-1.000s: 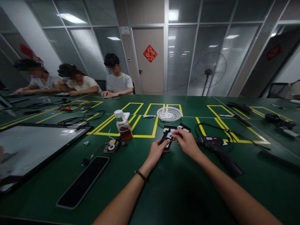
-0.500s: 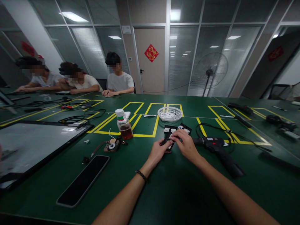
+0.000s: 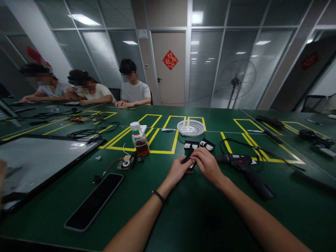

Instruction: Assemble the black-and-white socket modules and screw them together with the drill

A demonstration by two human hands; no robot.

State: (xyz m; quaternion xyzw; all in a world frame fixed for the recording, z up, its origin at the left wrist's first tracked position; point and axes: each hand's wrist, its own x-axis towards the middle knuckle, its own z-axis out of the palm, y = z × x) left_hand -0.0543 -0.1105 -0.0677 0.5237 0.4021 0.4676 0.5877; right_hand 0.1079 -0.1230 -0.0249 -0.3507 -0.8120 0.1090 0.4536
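My left hand [image 3: 176, 172] is closed on a small dark part [image 3: 188, 156], its thumb and fingers pinched together. My right hand [image 3: 208, 164] meets it from the other side, fingertips closed on the same part and covering much of it. What kind of part it is does not show clearly. Just beyond my fingers lie two black pieces with white patches, one on the left [image 3: 191, 145] and one on the right [image 3: 207, 144]. A black power drill [image 3: 243, 164] lies right beside my right hand.
A white basket [image 3: 190, 128] sits beyond my hands. Leftward are a bottle of brown liquid [image 3: 141, 143], a small wired device [image 3: 127, 162], a phone [image 3: 95, 201] and a large framed panel [image 3: 49, 164]. Yellow tape marks the green table. Several people sit at the far left.
My right-hand fingers have shifted slightly and curled closer over the dark part. The two black pieces beyond show a little more. The view has moved very slightly.
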